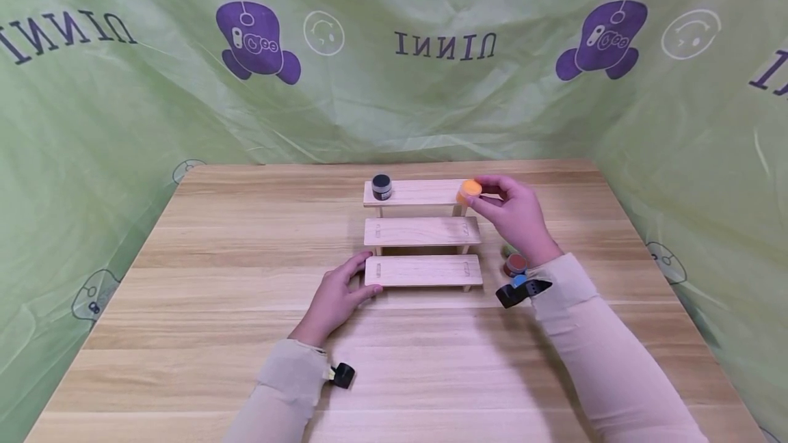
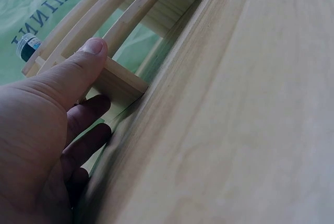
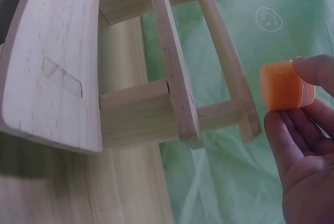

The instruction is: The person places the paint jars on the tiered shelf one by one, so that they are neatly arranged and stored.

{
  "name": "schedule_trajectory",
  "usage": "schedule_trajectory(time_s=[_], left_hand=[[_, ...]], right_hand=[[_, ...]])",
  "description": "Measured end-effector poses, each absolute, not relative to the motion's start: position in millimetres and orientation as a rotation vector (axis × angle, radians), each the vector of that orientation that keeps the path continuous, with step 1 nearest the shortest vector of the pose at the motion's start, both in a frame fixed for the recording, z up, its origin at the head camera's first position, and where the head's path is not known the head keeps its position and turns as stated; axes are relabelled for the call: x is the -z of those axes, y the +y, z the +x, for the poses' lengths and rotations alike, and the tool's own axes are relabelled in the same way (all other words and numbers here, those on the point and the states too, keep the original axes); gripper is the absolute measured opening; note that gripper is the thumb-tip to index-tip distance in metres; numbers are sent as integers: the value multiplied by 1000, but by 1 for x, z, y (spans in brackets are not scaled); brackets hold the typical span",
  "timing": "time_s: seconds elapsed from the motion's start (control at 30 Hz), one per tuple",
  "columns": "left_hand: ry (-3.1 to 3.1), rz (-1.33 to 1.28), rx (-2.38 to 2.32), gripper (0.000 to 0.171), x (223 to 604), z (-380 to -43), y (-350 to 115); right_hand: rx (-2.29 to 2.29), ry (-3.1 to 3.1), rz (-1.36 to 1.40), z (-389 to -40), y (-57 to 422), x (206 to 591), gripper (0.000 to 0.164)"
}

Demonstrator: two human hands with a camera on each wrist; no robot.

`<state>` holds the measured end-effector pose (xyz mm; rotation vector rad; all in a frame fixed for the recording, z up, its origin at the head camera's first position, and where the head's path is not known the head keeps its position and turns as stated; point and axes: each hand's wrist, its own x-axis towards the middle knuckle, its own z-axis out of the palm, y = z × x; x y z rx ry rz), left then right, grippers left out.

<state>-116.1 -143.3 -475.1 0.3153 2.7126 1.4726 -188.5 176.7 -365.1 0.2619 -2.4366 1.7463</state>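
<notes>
- Jar (image 1: 470,190), orange, pinched in my right hand (image 1: 514,214), over or beside the right end of the top step (image 1: 425,193).
- Rack (image 1: 421,231) runs lengthwise left-right; my left hand (image 1: 334,294) loosely grips its lower left end.

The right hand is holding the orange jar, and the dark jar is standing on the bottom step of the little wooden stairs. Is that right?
Not quite: the dark jar stands on the top step, not the bottom step, as the head view shows. The right hand does hold the orange jar.
</notes>
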Motion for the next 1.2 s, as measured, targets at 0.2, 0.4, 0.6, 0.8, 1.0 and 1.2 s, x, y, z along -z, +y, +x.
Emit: schedule_trajectory(time_s=[0.2, 0.4, 0.6, 0.8, 1.0, 1.2], left_hand=[[2722, 327, -1466, 70, 476, -117, -143], [2722, 337, -1481, 70, 476, -116, -143], [2725, 347, -1486, 69, 477, -116, -143], [2717, 337, -1483, 69, 477, -117, -143], [2730, 339, -1469, 69, 476, -117, -143], [2723, 339, -1477, 70, 476, -117, -144]], right_hand=[[-1710, -2457, 308, -193, 169, 364, 44], [-1725, -2469, 324, -198, 160, 362, 43], [-1719, -2513, 323, -202, 153, 363, 44], [-1697, -2575, 283, -206, 145, 361, 47], [-1681, -2591, 278, -208, 137, 359, 48], [-1714, -2583, 283, -210, 130, 359, 49]])
